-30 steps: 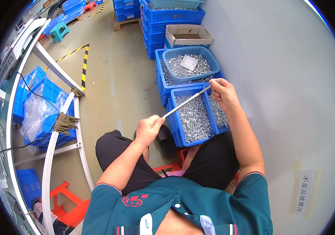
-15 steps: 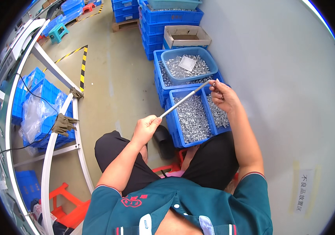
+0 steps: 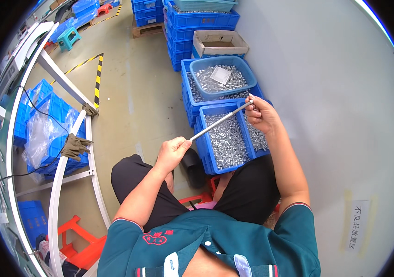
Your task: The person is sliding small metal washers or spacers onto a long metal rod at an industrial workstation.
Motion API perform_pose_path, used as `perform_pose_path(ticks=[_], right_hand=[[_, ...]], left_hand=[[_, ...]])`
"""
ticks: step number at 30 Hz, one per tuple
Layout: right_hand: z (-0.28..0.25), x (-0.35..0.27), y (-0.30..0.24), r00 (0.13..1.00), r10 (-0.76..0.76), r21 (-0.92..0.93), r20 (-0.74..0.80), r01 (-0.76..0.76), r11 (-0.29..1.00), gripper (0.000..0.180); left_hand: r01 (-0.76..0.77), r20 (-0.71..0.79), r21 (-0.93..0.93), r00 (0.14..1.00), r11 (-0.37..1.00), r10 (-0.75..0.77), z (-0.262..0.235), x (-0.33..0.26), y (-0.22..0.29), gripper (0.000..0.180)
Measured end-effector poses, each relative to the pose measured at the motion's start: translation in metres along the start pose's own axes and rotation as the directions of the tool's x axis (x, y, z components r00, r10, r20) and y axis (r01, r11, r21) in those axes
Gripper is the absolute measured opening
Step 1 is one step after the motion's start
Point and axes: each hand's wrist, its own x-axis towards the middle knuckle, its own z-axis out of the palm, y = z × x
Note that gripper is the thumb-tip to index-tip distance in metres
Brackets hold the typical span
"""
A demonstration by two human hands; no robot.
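Note:
A thin silver rod (image 3: 220,122) slants up to the right between my hands, above the bins. Its lower end is gripped in my left hand (image 3: 174,151), fingers closed round it. My right hand (image 3: 261,114) is at the upper end, thumb and fingertips pinched on a small silver metal piece (image 3: 251,96) at the rod's tip. Other fingers of this hand are curled, and whether they hold more pieces is hidden. Beneath the rod stands a blue divided bin (image 3: 200,138) full of small silver metal parts (image 3: 227,143), with more parts in its right compartment.
Beyond it, a light blue tub (image 3: 250,76) of metal parts rests on another blue bin. A cardboard box (image 3: 220,36) and stacked blue crates (image 3: 178,39) stand farther back. A wall (image 3: 335,115) runs along the right. A white metal frame (image 3: 58,184) is at left.
The thinner bare stretch near the rod's upper end no longer shows; that end looks thick up to the tip. My right hand has shifted slightly, and a small silver piece now shows at its fingertips.

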Motion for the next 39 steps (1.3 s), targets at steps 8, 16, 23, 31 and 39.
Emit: perform_pose_path(ticks=[8, 16, 23, 31, 39], right_hand=[[0.004, 0.001, 0.001, 0.997, 0.018, -0.112, -0.075, -0.026, 0.993, 0.017], [0.033, -0.006, 0.008, 0.964, -0.220, -0.243, -0.147, 0.181, 0.953, 0.024], [0.030, -0.002, 0.013, 0.937, -0.325, -0.365, -0.130, 0.260, 0.894, 0.019], [0.033, 0.006, 0.018, 0.914, -0.361, -0.400, -0.187, 0.265, 0.877, 0.017], [0.045, 0.001, 0.027, 0.975, -0.212, -0.359, -0.062, 0.176, 0.916, 0.021]], left_hand=[[0.003, -0.029, 0.035, 1.000, 0.999, -0.002, -0.001, -0.002, 0.002, 0.032], [0.008, -0.015, -0.057, 1.000, 0.998, -0.009, 0.000, 0.003, -0.005, 0.033], [0.004, 0.010, -0.200, 1.000, 0.980, -0.002, 0.007, 0.003, -0.008, 0.035], [0.007, -0.098, 0.005, 0.995, 1.000, -0.006, 0.011, -0.001, 0.003, 0.038], [0.100, 0.140, -0.365, 0.989, 0.926, -0.052, 0.010, 0.011, 0.006, 0.038]])
